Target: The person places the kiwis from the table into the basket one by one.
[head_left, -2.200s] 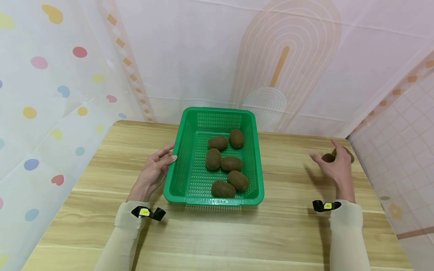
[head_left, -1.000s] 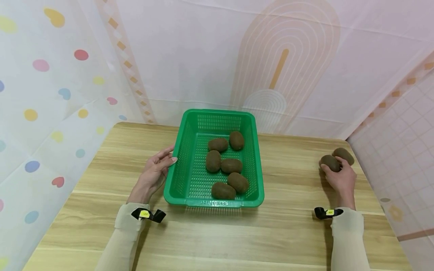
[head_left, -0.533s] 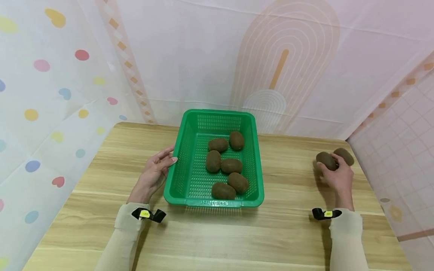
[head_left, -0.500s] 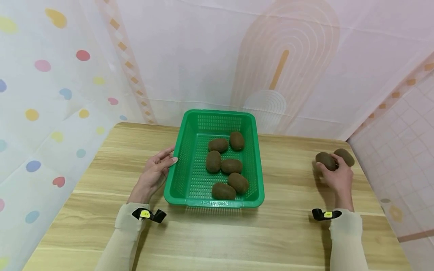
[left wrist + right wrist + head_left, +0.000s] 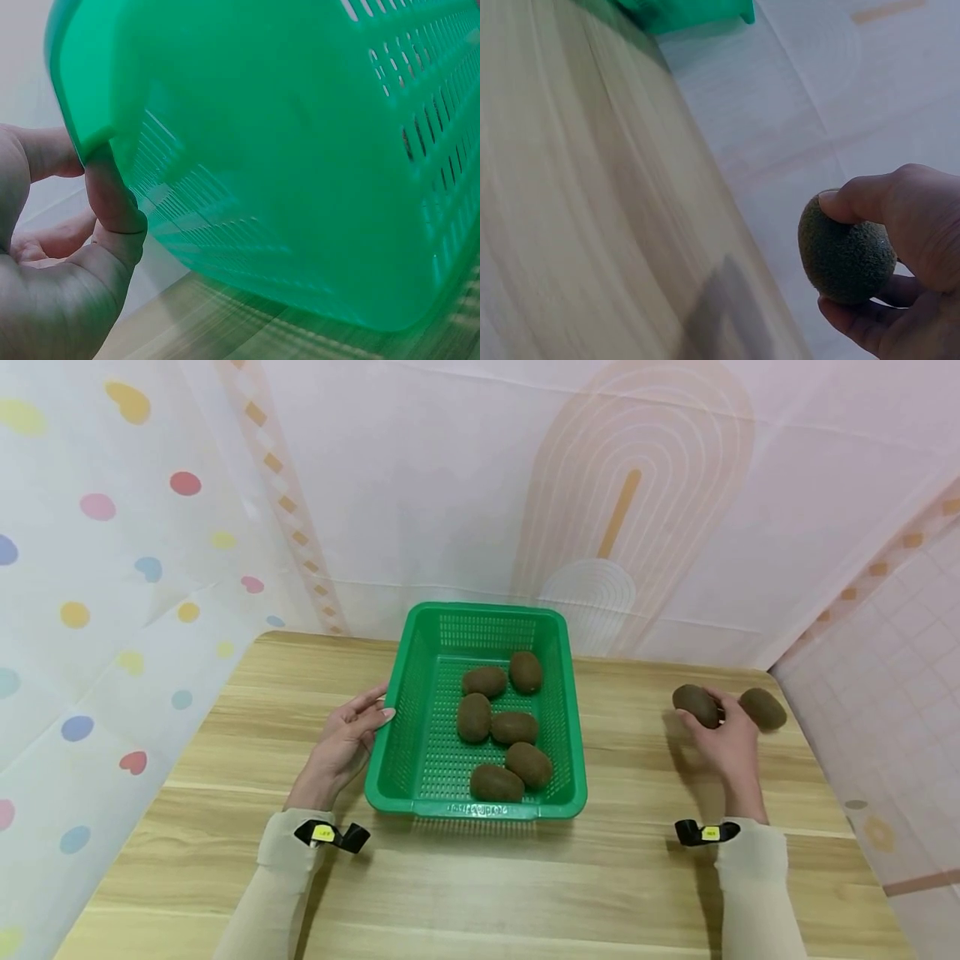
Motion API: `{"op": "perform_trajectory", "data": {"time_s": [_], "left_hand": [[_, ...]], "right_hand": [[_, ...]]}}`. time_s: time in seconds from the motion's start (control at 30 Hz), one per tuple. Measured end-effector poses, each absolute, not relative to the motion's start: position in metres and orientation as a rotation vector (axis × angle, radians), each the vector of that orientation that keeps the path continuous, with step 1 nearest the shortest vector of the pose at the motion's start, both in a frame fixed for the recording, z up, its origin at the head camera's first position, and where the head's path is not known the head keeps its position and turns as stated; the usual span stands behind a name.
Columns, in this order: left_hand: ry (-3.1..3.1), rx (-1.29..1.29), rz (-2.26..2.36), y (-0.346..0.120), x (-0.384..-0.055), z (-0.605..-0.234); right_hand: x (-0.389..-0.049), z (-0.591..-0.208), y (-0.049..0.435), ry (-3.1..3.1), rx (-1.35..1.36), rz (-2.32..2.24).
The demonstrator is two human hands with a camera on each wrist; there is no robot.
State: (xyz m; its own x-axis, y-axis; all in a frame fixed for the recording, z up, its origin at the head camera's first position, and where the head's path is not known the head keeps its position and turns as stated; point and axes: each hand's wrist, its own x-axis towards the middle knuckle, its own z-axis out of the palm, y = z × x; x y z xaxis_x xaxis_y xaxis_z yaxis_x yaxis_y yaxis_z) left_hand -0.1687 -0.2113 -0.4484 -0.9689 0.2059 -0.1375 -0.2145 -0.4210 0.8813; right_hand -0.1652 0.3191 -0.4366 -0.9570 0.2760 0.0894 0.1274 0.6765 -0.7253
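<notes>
A green plastic basket (image 5: 401, 727) with slotted walls stands mid-table, several brown kiwis (image 5: 474, 718) lying on its floor. My left hand (image 5: 345, 743) pinches the basket's left rim; the left wrist view shows the fingers (image 5: 112, 199) tucked under the lip. Over the right part of the table, my right hand (image 5: 727, 739) holds a kiwi (image 5: 696, 706) between thumb and fingers. In the right wrist view that fuzzy kiwi (image 5: 847, 255) shows above the table edge line, thumb on top. Another kiwi (image 5: 762, 708) lies on the table just right of the right hand.
The wooden table (image 5: 480, 893) runs back to a pale patterned cloth wall (image 5: 450, 485). Dotted cloth (image 5: 135, 610) hangs along the left side and gridded cloth (image 5: 900, 677) along the right.
My right hand reached down to the two loose kiwis, took hold of one and has moved it left, away from the other. The left hand stays at the basket rim.
</notes>
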Motion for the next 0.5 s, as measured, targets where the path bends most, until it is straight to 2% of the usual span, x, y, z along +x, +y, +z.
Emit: {"op": "perform_trajectory", "data": {"time_s": [0.5], "left_hand": [[1.528,-0.016,2.444,-0.212,-0.169,-0.448]], "right_hand": [[-0.172,-0.422,0.291,-2.688,-0.141,1.175]]}}
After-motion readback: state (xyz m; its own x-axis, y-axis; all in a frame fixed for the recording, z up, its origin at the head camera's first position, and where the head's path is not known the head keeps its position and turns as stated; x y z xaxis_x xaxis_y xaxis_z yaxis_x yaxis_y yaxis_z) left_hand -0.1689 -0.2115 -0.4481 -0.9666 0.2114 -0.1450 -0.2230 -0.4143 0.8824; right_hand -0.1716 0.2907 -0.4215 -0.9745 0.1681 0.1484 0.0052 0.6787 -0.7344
